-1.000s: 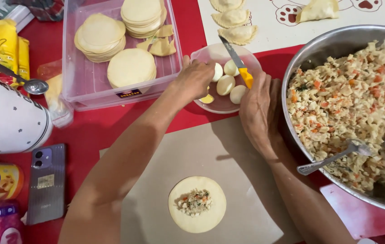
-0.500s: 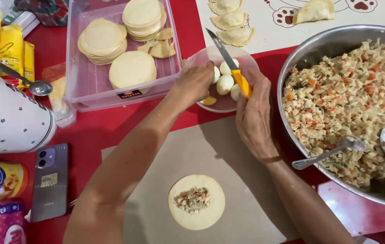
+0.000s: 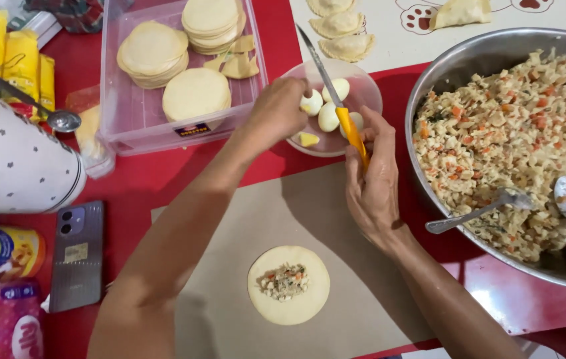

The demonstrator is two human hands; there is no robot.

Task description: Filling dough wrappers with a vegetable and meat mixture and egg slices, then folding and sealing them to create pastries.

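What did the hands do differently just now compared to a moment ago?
The right hand has closed around the yellow-handled knife and lifted it, blade tilted up over the plate of boiled egg pieces; a second ago its handle rested on the plate. The left hand still reaches into that plate. The filled dough round, the bowl of filling and the tray of dough rounds stayed put.

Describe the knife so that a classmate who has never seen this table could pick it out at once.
Find the big metal bowl of filling; just left of it sits a small clear plate of boiled egg pieces. The knife lies across that plate, gripped by the right hand. Unlike the all-metal spoons nearby, it has a bright orange-yellow handle.
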